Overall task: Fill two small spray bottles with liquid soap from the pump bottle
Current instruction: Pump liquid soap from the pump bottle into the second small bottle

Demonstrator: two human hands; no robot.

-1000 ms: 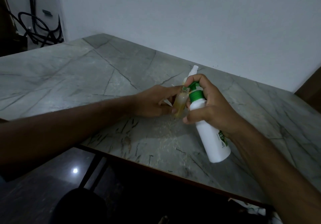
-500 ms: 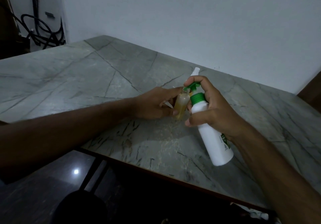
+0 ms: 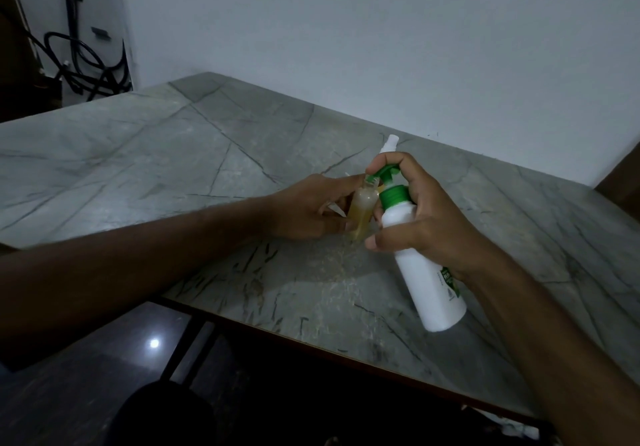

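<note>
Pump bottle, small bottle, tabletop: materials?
Pump bottle: opaque white plastic, likely, with a green plastic pump; matte sheen.
Small bottle: clear plastic or glass, can't tell; yellowish liquid shows through.
Tabletop: grey veined marble look, polished; stone or laminate unclear.

bare forearms, no sleeves, no jewellery

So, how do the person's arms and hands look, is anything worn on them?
Both forearms are bare as far as the view reaches: no sleeves show. The left hand and the right hand wear no gloves, and no rings, watch or bracelet can be seen. The light is dim, so small details could be missed.
</note>
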